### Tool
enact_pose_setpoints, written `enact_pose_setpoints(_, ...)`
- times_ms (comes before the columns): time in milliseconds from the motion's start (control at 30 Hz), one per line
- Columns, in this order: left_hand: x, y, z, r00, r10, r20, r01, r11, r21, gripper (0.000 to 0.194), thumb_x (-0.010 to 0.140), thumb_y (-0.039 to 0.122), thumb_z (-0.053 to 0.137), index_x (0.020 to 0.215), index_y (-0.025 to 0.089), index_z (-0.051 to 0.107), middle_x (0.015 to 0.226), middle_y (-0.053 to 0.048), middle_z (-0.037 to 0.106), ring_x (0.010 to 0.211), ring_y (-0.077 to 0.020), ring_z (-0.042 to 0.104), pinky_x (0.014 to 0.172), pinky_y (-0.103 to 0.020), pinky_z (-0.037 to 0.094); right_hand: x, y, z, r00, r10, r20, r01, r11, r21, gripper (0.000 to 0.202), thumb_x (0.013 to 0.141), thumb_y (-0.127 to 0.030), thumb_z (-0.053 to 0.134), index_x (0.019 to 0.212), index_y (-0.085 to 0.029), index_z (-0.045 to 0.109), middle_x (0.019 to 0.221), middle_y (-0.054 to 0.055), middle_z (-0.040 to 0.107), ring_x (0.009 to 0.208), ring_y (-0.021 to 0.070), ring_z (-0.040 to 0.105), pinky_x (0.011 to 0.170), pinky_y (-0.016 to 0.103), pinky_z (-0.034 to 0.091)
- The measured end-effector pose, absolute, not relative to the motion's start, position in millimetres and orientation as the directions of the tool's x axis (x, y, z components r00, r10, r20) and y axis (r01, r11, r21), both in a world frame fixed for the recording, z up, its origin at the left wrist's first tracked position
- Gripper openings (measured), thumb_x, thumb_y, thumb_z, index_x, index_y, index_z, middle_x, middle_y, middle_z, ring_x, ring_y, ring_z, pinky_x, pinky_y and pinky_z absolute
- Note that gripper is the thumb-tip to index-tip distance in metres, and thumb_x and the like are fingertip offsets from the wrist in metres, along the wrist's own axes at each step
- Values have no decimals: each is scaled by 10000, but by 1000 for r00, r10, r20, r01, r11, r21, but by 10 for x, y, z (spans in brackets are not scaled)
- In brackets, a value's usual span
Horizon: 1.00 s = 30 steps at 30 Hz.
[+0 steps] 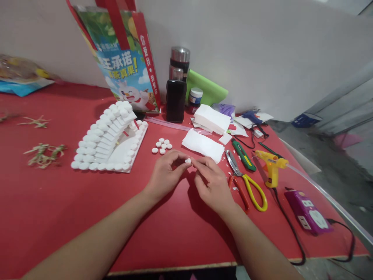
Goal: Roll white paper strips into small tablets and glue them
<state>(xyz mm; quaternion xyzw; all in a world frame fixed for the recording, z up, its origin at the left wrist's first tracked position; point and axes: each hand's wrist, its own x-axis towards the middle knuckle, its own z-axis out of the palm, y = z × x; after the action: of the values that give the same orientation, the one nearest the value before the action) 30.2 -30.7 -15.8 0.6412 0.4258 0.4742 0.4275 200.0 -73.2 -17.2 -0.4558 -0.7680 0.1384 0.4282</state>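
A small white piece (188,160) sits between the fingertips of both hands, above the red table. Thumb and index finger of my left hand (167,173) pinch it from the left. From the right, the fingertips of my right hand (214,184) close on its other side. Its exact shape is too small and covered to tell. Just beyond my left hand lie several round white discs (163,146). To the left stands a white model (106,136) edged with rows of similar discs, with a curved stepped part. Past my right hand are sheets of white paper (204,146).
On the right lie scissors (250,188), red-handled pliers (240,192), a green cutter (244,155), a yellow glue gun (271,165) with cord and a purple power strip (309,214). A phone (176,101), flask (180,54) and shopping bag (125,66) stand behind. Dried-grass figures (43,155) lie left.
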Motion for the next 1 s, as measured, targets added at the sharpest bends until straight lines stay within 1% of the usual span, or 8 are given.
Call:
enact_pose_setpoints(233,262,-261,-197,209,930,303,206,-345,916,82,903,288,699,911,209,720,927,-53,691,859,-207,631,830,-341,494,1996,-759,-135,-183,840,510,544,519,-660,443,920,-61,478,1256,-239,703,1023,91,659,945,229,660,816,399,572)
enact_pose_setpoints(300,265,-254,-201,213,941,264,154,-299,942,104,900,308,709,928,207,709,932,-53,689,857,-203,633,818,-337,504,2008,-768,-112,-130,853,505,530,491,-692,396,920,-63,485,1174,-247,728,1019,80,666,940,220,666,819,388,567)
enact_pose_setpoints(367,276,-253,-192,228,963,145,47,-160,986,160,883,338,731,955,200,694,906,-49,693,833,-203,646,770,-331,521,2022,-772,-87,-67,861,504,510,464,-725,369,925,-63,491,1130,-251,733,1004,66,667,922,208,663,814,373,559)
enact_pose_setpoints(467,288,-253,-164,268,963,-1,-100,28,995,224,852,350,763,988,186,695,864,-41,705,819,-203,668,730,-320,537,2031,-767,-65,-32,870,492,492,442,-750,420,933,-66,493,1236,-262,707,1012,56,658,936,201,655,830,363,552)
enact_pose_setpoints(633,296,-264,-140,308,951,27,-168,27,985,200,829,320,801,961,175,759,892,-46,741,830,-179,674,778,-306,534,2008,-752,-97,-111,873,475,486,464,-741,516,947,-58,480,1371,-299,650,1064,62,648,991,205,655,886,384,550)
enact_pose_setpoints(767,319,-290,-172,307,950,-63,-282,154,947,227,797,310,837,963,166,782,916,-58,764,831,-174,684,791,-305,541,1991,-747,-156,-170,824,540,500,545,-673,560,960,-46,459,1448,-288,591,1073,84,633,978,212,649,866,388,567)
enact_pose_setpoints(933,337,-288,-233,299,940,-164,-385,276,881,273,745,293,888,948,143,786,830,-47,746,733,-138,663,722,-262,536,1973,-754,-198,-304,776,553,662,589,-464,598,949,-46,472,1534,-167,481,1073,149,649,980,268,636,821,441,583)
enact_pose_setpoints(1000,332,-273,-241,319,927,-198,-431,328,840,305,725,277,905,969,140,785,836,-49,743,725,-131,664,702,-247,540,1969,-768,-181,-343,744,574,653,628,-424,594,946,-53,482,1529,-172,484,1068,146,652,972,266,638,802,430,588)
